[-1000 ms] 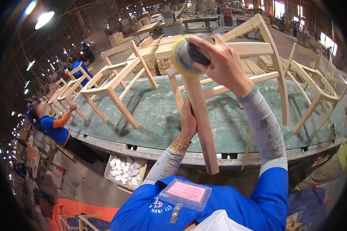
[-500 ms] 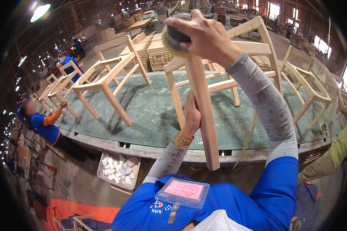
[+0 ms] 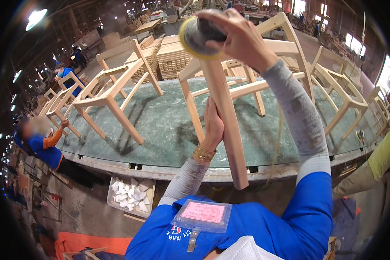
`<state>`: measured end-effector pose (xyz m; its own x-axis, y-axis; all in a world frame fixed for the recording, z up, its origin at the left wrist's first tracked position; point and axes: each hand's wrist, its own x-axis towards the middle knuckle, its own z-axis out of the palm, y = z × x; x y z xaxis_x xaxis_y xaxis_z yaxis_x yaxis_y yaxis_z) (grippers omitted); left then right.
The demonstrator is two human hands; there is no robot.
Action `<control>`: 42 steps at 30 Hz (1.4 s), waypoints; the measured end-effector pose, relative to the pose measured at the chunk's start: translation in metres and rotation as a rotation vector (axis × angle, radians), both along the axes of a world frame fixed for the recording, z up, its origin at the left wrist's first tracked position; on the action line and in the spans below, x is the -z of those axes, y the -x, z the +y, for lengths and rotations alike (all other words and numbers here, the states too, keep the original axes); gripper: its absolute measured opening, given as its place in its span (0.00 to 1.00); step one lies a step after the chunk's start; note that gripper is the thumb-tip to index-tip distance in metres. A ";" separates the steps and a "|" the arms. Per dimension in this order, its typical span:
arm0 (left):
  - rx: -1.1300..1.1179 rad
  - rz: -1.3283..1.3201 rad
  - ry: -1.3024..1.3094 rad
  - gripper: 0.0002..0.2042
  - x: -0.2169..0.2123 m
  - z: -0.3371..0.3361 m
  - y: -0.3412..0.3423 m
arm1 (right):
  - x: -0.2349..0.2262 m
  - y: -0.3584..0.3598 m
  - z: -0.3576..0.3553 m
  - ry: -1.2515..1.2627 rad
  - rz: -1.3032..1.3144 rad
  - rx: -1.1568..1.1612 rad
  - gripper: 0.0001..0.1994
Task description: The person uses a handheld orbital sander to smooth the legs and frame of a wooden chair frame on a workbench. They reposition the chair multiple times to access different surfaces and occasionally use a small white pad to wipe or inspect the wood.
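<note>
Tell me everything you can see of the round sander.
The round sander has a dark, dusty-looking body, perhaps plastic, and a yellow edge round its lower side. It looks tilted, with the right hand gripping its top. It is at the far end of the nearest chair leg; any contact beneath it is hidden.

Bare wooden chairs point(image 3: 125, 122) stand in a row along a green-topped bench point(image 3: 160, 130) in a large furniture workshop, where a handheld power sander point(image 3: 196, 36), stacks of pale timber point(image 3: 173, 60) behind the bench, people in blue shirts point(image 3: 49, 153) and lamps point(image 3: 36, 19) beneath a dark, high roof point(image 3: 76, 17) mark the trade.
</note>
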<state>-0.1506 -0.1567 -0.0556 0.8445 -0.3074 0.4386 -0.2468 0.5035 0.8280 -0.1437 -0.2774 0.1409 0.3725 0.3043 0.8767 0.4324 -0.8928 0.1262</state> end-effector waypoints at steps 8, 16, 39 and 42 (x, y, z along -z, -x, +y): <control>0.041 0.040 -0.010 0.19 0.003 0.003 -0.015 | 0.006 -0.013 -0.012 -0.034 -0.025 -0.136 0.36; -0.036 -0.058 -0.028 0.17 0.007 -0.005 -0.033 | 0.005 -0.013 -0.003 0.085 -0.062 -0.152 0.33; -0.160 0.044 -0.070 0.23 -0.030 -0.003 -0.023 | 0.197 0.215 -0.123 -0.832 0.379 0.363 0.35; -0.098 0.023 -0.039 0.19 -0.033 -0.008 -0.034 | 0.286 0.192 -0.131 -0.800 0.761 0.486 0.35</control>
<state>-0.1170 -0.1650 -0.0224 0.8811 -0.2395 0.4079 -0.2737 0.4451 0.8526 -0.3356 -0.4079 -0.1446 0.8010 -0.5397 0.2590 -0.2470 -0.6921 -0.6782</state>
